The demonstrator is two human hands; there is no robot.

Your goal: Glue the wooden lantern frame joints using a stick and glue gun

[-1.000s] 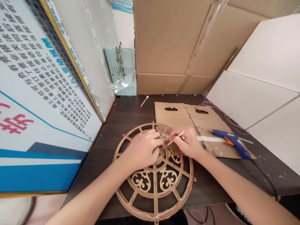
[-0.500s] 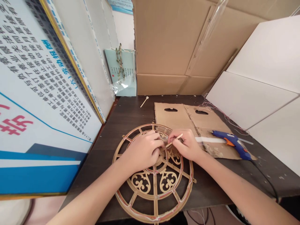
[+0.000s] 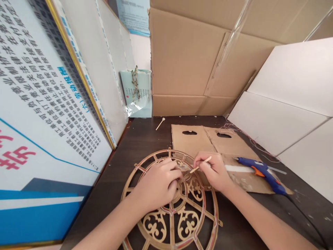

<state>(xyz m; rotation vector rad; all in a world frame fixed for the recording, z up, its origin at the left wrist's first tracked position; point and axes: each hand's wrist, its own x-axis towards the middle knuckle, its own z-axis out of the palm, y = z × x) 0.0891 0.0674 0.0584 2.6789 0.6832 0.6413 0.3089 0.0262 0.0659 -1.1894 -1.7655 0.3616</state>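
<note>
A round openwork wooden frame [image 3: 172, 224], with spokes, scrolled cut-outs and reddish wire along its rings, lies on the dark table. Over its middle rests my left hand [image 3: 162, 182], fingers curled together; whatever they pinch is hidden. To the right, a thin wooden stick [image 3: 194, 170] is gripped between the thumb and fingers of my right hand [image 3: 212, 172]. The stick's lower end points down toward the frame's inner ring, where a thin strand appears to run between the hands, too fine to make out.
A blue glue gun [image 3: 261, 170] with an orange trigger lies on a flat cardboard sheet [image 3: 187, 142], its cord trailing right. Another stick with a white tip [image 3: 160, 124] lies behind. Tall cardboard [image 3: 182, 59], white boxes [image 3: 275, 114] and a printed panel [image 3: 52, 139] surround the table.
The camera view has tilted up, so everything sits lower. My right hand with the stick has drawn slightly right, away from my left hand, which stays over the frame.
</note>
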